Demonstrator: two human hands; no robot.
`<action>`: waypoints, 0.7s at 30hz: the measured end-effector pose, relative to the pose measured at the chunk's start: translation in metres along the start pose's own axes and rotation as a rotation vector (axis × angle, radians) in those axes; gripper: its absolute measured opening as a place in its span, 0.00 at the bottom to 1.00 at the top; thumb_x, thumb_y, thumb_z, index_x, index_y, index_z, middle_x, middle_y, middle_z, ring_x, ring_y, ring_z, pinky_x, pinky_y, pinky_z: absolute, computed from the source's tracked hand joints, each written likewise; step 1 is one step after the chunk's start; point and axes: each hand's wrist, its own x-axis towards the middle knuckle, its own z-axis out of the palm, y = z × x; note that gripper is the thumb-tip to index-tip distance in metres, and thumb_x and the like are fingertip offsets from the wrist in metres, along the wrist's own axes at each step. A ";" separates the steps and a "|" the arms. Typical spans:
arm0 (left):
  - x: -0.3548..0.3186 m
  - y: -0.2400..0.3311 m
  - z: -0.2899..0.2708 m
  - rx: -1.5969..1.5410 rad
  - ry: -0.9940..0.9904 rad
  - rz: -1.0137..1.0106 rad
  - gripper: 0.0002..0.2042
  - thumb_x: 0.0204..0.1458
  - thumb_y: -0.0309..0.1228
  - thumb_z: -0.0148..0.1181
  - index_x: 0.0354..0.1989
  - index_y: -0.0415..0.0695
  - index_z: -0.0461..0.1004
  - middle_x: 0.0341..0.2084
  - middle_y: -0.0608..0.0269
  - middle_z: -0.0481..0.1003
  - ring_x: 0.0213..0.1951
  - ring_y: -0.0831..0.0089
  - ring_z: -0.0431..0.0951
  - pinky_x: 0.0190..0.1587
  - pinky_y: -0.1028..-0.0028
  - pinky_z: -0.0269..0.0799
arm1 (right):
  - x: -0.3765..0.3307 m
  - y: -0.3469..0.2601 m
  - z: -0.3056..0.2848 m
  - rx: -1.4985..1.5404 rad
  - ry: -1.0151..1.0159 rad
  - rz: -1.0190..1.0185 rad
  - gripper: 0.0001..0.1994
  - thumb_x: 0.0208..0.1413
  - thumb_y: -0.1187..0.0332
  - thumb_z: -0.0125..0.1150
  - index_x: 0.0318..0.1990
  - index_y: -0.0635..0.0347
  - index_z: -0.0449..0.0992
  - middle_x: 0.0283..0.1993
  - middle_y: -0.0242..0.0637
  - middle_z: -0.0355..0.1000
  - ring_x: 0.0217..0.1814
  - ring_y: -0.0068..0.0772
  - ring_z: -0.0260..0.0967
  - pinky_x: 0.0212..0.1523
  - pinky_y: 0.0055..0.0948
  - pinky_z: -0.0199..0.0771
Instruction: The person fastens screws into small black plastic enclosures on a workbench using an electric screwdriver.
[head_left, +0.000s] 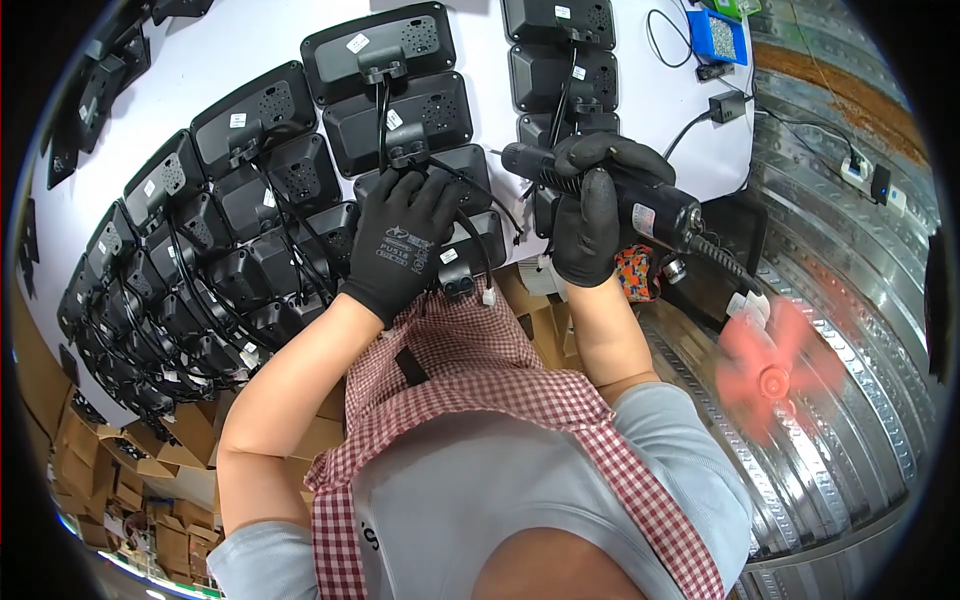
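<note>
My right hand (592, 205), in a black glove, is closed around a black electric screwdriver (655, 210). The tool lies nearly level, its thin bit pointing left and a coiled cord running from its rear end. My left hand (405, 235), also gloved in black, lies palm down over a black monitor-like housing (465, 165), fingers stretched forward and slightly apart. Its fingertips touch or nearly touch the cable bracket (405, 150) of the housing behind. A black cable (480, 185) runs out to the right of these fingers. What lies beneath the palm is hidden.
Rows of similar black housings (250, 110) with cables cover the white table (660, 95). At the far right are a blue bin (716, 38) of small parts and a black power adapter (727, 107). A red fan (775, 380) spins at right; cardboard boxes (90, 455) stand lower left.
</note>
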 end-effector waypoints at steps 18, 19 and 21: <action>-0.008 -0.007 0.016 -0.084 0.043 -0.008 0.23 0.51 0.30 0.61 0.59 0.46 0.73 0.60 0.59 0.72 0.62 0.56 0.70 0.64 0.57 0.68 | -0.002 0.012 -0.001 -0.001 -0.175 -0.029 0.17 0.64 0.70 0.63 0.56 0.57 0.65 0.45 0.44 0.74 0.44 0.37 0.72 0.51 0.43 0.77; -0.008 -0.008 0.016 -0.089 0.020 -0.014 0.25 0.50 0.30 0.62 0.60 0.46 0.72 0.61 0.58 0.71 0.63 0.55 0.70 0.64 0.57 0.68 | -0.001 0.012 -0.001 -0.019 -0.181 -0.049 0.17 0.64 0.70 0.63 0.56 0.58 0.64 0.45 0.44 0.74 0.43 0.37 0.73 0.51 0.43 0.77; -0.009 -0.010 0.017 -0.106 -0.018 -0.019 0.28 0.49 0.29 0.62 0.63 0.45 0.71 0.64 0.57 0.70 0.64 0.53 0.69 0.65 0.55 0.67 | 0.000 0.012 -0.001 -0.061 -0.197 -0.090 0.17 0.64 0.70 0.63 0.55 0.58 0.64 0.44 0.45 0.74 0.43 0.38 0.73 0.50 0.44 0.78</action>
